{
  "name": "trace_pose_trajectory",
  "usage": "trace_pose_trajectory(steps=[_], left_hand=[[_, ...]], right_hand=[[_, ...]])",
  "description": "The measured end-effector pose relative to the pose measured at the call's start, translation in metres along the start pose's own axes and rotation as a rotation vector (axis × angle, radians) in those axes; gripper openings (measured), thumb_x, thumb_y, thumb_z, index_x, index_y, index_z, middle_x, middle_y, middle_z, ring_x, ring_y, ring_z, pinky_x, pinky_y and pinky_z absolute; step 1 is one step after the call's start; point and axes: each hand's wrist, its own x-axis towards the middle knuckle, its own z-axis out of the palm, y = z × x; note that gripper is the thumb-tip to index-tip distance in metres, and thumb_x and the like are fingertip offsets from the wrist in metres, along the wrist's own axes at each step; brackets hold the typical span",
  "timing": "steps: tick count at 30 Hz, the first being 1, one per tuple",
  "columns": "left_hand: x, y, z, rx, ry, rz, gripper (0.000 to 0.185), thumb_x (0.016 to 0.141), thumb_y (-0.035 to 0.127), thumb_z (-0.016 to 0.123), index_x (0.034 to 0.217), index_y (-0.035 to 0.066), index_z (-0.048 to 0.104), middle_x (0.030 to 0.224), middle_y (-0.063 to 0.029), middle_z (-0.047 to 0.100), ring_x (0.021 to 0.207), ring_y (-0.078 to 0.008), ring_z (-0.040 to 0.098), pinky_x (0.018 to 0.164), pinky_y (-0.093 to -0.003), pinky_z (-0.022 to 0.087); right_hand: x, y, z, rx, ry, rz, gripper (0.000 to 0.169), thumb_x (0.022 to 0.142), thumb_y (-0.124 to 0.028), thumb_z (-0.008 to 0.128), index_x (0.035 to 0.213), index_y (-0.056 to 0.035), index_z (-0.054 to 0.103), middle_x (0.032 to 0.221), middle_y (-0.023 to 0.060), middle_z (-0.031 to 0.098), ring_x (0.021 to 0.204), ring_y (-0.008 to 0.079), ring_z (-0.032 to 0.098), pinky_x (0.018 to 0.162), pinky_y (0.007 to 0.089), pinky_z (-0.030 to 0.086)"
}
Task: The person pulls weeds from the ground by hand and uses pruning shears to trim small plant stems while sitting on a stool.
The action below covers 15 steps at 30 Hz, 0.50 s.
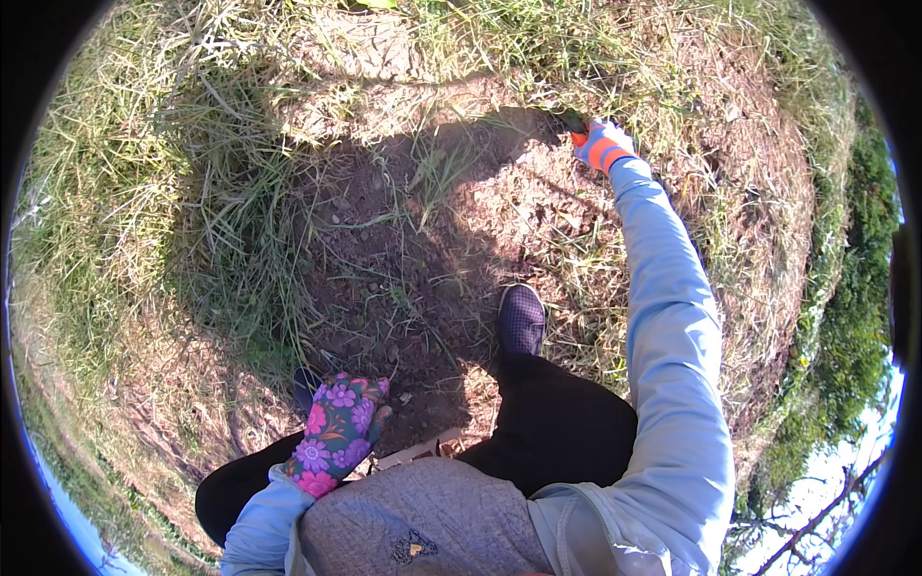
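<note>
My right hand [603,146], in a pale and orange work glove, reaches far out to the ground at the upper right. Its fingers are closed around a small hand tool [574,122] with a dark head and what looks like an orange handle. The tool's tip sits at the border of bare soil [374,187] and grass, partly lost in shadow. My left hand [338,432] wears a floral glove and hangs near my left knee, well away from the tool. Its fingers point forward and lie close together; the palm side is hidden.
Tall grass [223,187] stands thick on the left, with more grass along the top. A grass tuft [439,169] grows from the soil ahead. My right shoe [522,320] is planted on the dirt. A pale flat edge [418,450] shows between my legs. Green bushes [857,288] line the far right.
</note>
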Motion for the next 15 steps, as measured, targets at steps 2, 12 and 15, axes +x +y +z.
trace_pose_trajectory(steps=[2, 12, 15], left_hand=[[0.000, -0.002, 0.001, -0.005, -0.001, 0.008, 0.035, 0.083, 0.022, 0.053, 0.115, 0.007, 0.050, 0.105, -0.0142, 0.054, 0.103, -0.0324, 0.048, 0.093, -0.0439, 0.034], [0.003, 0.001, -0.001, 0.007, -0.016, -0.003, 0.036, 0.084, 0.023, 0.051, 0.117, 0.007, 0.049, 0.106, -0.0141, 0.053, 0.104, -0.0325, 0.047, 0.094, -0.0443, 0.033], [0.000, 0.002, 0.000, -0.005, -0.025, -0.020, 0.036, 0.084, 0.023, 0.051, 0.117, 0.008, 0.049, 0.107, -0.0140, 0.053, 0.105, -0.0326, 0.047, 0.094, -0.0443, 0.032]], right_hand=[[0.004, -0.010, 0.000, -0.036, 0.028, 0.010, 0.049, 0.072, -0.045, 0.056, 0.108, -0.0120, 0.058, 0.103, 0.0169, 0.060, 0.096, 0.0315, 0.058, 0.082, 0.0390, 0.046], [0.012, -0.026, 0.011, 0.094, 0.122, 0.023, 0.046, 0.076, -0.048, 0.054, 0.097, -0.0083, 0.062, 0.096, 0.0157, 0.062, 0.091, 0.0308, 0.060, 0.080, 0.0383, 0.047], [0.005, -0.033, 0.014, 0.194, 0.061, 0.043, 0.050, 0.076, -0.050, 0.051, 0.096, -0.0061, 0.064, 0.096, 0.0169, 0.063, 0.092, 0.0313, 0.060, 0.081, 0.0381, 0.046]])
